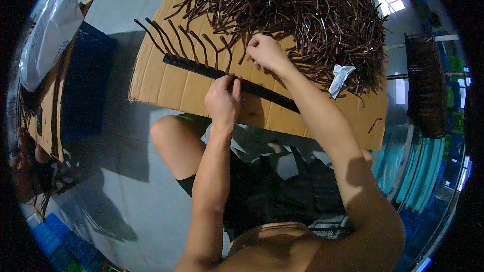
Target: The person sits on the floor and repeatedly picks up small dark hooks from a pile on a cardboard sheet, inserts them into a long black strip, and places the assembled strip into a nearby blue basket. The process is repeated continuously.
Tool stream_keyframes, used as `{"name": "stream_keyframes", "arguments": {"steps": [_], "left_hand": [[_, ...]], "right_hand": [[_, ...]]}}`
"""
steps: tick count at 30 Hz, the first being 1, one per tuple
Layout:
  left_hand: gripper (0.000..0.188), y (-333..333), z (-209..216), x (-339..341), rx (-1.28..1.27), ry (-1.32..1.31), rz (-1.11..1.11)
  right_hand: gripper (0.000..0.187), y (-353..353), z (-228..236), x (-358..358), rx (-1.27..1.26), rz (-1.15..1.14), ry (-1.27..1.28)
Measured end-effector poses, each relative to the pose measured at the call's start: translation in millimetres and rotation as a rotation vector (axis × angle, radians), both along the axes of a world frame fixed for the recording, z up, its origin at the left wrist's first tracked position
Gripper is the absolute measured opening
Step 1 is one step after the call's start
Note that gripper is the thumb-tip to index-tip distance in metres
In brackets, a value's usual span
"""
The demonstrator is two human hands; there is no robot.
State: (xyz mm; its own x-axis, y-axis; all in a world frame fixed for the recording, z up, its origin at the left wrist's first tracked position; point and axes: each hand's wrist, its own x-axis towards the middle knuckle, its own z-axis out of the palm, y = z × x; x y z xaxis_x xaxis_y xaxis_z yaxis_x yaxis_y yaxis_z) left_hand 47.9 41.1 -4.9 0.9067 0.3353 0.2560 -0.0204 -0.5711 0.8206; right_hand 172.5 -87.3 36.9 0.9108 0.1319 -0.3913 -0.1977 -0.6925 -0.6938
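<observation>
A long black strip (204, 70) lies slantwise on the cardboard, with several bent brown rods (183, 42) standing in a row along its left half. My left hand (223, 99) is closed on the strip, thumb and fingertips at its upper edge just beside the last rod in the row. Beyond the strip, at the near edge of the heap, my right hand (268, 53) has its fingers curled into a pinch. A loose brown rod (242, 53) lies close to those fingertips. Whatever the pinch holds is hidden by the fingers.
A large heap of brown rods (297, 10) covers the far side of the cardboard sheet (151, 80). Crumpled white paper (341, 79) lies on the heap's right edge. At left stand a blue-sided box (88, 70) and a clear plastic bag (50, 35). Dark rods hang on a rack (426, 85) at right.
</observation>
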Motion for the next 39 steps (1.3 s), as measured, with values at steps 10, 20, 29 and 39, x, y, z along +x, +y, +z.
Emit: {"name": "stream_keyframes", "arguments": {"steps": [10,20,29,39], "left_hand": [[0.016,1,-4,3,0.061,-0.087,-0.033],[0.013,-3,6,2,0.043,0.017,-0.051],[0.013,-2,4,1,0.08,-0.005,-0.048],[0.016,1,1,1,0.072,0.015,-0.058]], "right_hand": [[0.033,8,-8,-67,0.546,-0.163,-0.299],[0.021,6,-16,-69,0.707,-0.04,-0.266],[0.017,9,-9,-74,0.623,-0.007,-0.381],[0.015,9,16,-71,0.251,0.195,-0.287]]}}
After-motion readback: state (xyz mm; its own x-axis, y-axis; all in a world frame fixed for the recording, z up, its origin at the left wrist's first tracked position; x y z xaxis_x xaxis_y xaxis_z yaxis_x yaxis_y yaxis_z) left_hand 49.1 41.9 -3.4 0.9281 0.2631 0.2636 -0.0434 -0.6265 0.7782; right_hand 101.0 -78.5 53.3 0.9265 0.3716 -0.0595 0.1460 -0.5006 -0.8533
